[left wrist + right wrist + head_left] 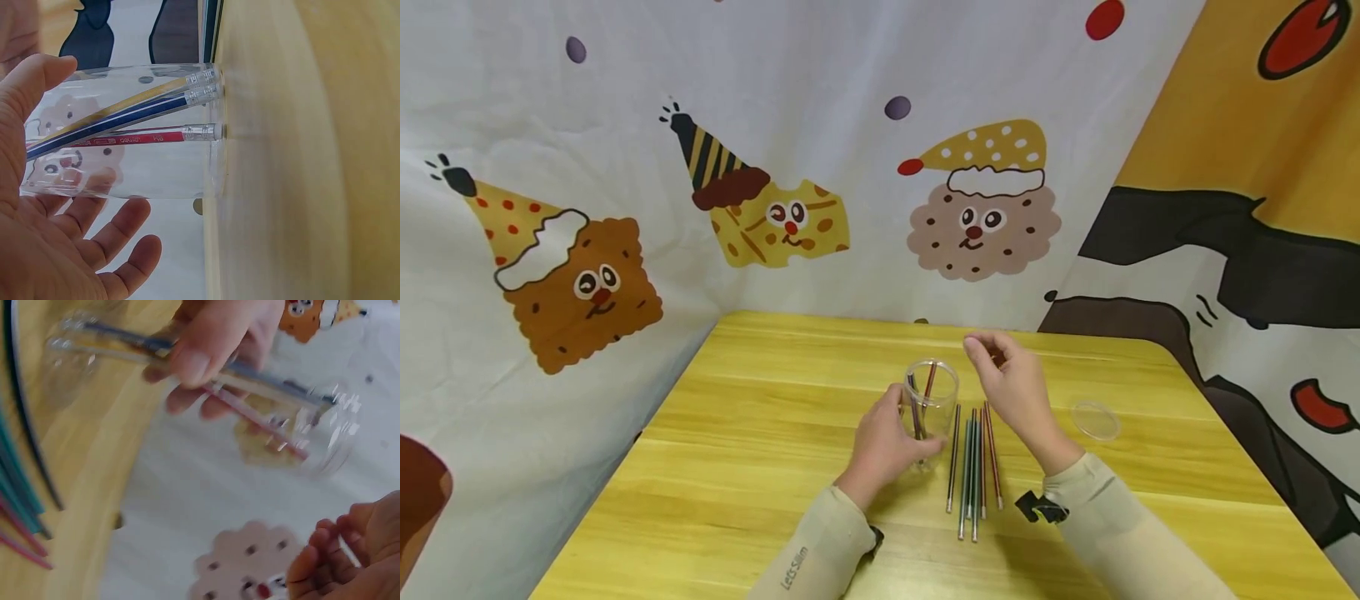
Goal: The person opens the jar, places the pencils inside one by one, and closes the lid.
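A clear plastic cup (942, 412) stands upright on the table, with my left hand (883, 437) holding it round its side, thumb on one side and fingers on the other. Inside it lean a red pencil (150, 137), a dark blue pencil (137, 114) and a gold-coloured pencil (140, 97), eraser ends down. My right hand (1015, 383) is raised just right of the cup's rim, fingers loosely curled with nothing in them. Below it on the table lie several pencils (967, 467), side by side, their eraser ends toward me.
A round clear lid (1096, 420) lies flat on the table, right of my right hand. The yellow wood-grain table (752, 442) reaches back to a cloth (820, 100) printed with cartoon biscuits and cheese.
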`<state>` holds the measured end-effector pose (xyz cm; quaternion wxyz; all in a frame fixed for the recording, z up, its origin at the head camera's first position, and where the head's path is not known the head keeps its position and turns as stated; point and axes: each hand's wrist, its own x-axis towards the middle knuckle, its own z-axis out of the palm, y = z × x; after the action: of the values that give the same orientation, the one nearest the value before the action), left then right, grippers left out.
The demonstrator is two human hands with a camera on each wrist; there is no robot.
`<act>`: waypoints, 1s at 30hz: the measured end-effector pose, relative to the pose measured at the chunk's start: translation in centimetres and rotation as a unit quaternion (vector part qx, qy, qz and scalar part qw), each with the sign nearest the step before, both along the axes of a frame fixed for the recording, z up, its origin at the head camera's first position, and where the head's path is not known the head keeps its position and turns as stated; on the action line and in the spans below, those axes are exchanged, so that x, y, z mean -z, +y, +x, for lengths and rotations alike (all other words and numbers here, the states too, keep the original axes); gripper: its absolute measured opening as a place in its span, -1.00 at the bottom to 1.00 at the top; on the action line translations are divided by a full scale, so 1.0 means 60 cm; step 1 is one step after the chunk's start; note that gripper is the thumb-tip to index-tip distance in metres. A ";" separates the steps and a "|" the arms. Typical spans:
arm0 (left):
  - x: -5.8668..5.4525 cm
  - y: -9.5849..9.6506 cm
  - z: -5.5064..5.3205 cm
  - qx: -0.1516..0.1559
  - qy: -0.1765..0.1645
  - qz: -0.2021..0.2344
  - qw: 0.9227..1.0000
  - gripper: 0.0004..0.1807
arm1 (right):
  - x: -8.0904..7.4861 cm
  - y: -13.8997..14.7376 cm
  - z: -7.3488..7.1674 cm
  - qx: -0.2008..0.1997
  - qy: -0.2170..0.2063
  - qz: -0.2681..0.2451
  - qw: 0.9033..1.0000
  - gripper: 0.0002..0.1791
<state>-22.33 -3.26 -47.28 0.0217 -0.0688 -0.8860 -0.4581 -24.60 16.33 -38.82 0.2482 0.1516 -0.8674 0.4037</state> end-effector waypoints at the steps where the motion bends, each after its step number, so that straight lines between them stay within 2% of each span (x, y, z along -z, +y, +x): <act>1: -0.001 0.000 0.000 -0.001 0.000 -0.001 1.000 -0.18 | 0.006 0.009 -0.006 0.010 -0.020 -0.001 1.000 -0.75; 3: -0.002 -0.001 0.000 -0.003 0.000 -0.004 1.000 -0.18 | 0.023 0.027 -0.017 0.020 -0.075 0.029 0.997 -0.72; 5: -0.003 -0.001 0.000 -0.005 -0.001 -0.008 1.000 -0.18 | 0.045 0.043 -0.029 0.018 -0.154 0.072 0.985 -0.66; 6: -0.002 -0.001 0.000 -0.006 -0.001 -0.009 1.000 -0.18 | 0.057 0.049 -0.033 0.015 -0.195 0.096 0.976 -0.62; 9: -0.003 0.001 0.001 -0.008 -0.006 -0.009 1.000 -0.17 | 0.094 0.060 -0.041 0.007 -0.305 0.152 0.940 -0.47; 10: -0.003 0.001 0.001 -0.008 -0.008 -0.009 1.000 -0.17 | 0.105 0.061 -0.042 0.005 -0.329 0.168 0.929 -0.43; 12: -0.002 0.002 0.002 -0.010 -0.009 -0.008 1.000 -0.16 | 0.121 0.062 -0.042 0.002 -0.349 0.190 0.918 -0.39; 14: -0.003 0.003 0.002 -0.010 -0.008 -0.006 1.000 -0.14 | 0.131 0.061 -0.043 0.001 -0.353 0.202 0.913 -0.40; 22: -0.007 0.002 0.003 -0.005 -0.007 0.006 1.000 -0.13 | 0.146 0.055 -0.046 0.010 -0.320 0.217 0.922 -0.62; 30: -0.004 0.001 0.003 -0.006 -0.002 -0.002 1.000 -0.14 | 0.153 0.082 -0.050 0.051 -0.332 0.228 0.914 -0.61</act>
<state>-22.16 -3.18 -47.01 0.0225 -0.0623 -0.8876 -0.4559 -27.62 21.28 -47.99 -0.0752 0.0169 -0.9749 0.2087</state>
